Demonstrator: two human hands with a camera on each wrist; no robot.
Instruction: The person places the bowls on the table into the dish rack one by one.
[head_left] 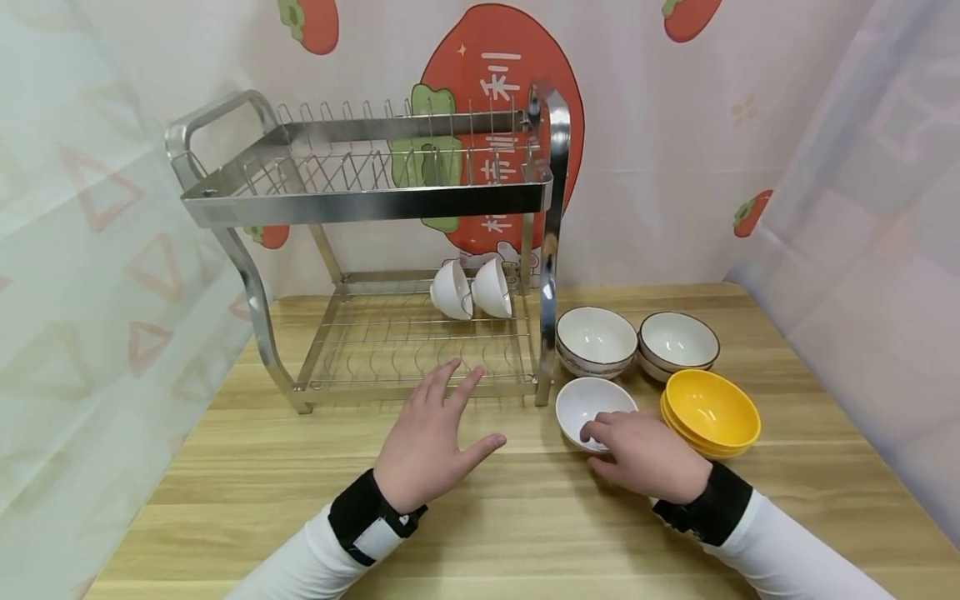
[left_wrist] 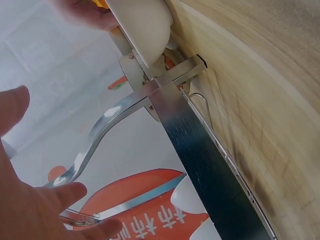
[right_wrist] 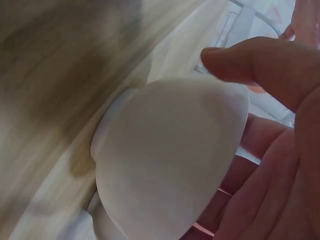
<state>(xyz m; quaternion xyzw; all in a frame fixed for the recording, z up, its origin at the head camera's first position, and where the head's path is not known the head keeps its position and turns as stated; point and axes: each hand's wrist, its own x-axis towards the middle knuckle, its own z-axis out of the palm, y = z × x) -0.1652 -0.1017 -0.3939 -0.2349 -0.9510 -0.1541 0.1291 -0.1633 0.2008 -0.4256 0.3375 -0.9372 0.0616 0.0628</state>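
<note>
A white bowl (head_left: 577, 410) stands upright on the wooden table, right of the rack's front leg. My right hand (head_left: 648, 454) is at its near rim, with curled fingers inside and the thumb outside. In the right wrist view, the bowl's outer wall (right_wrist: 165, 155) shows between thumb and fingers, its foot on the wood. My left hand (head_left: 431, 442) holds nothing; its fingers are spread in front of the metal dish rack (head_left: 367, 206). Two white bowls (head_left: 452, 292) stand tipped on their sides on the rack's lower tier, at the right.
Behind the white bowl are two stacks of dark-rimmed bowls, one left (head_left: 597, 337) and one right (head_left: 678, 342). A stack of yellow bowls (head_left: 712, 408) stands right of my right hand. Printed cloth (head_left: 645, 150) hangs behind the table (head_left: 510, 533).
</note>
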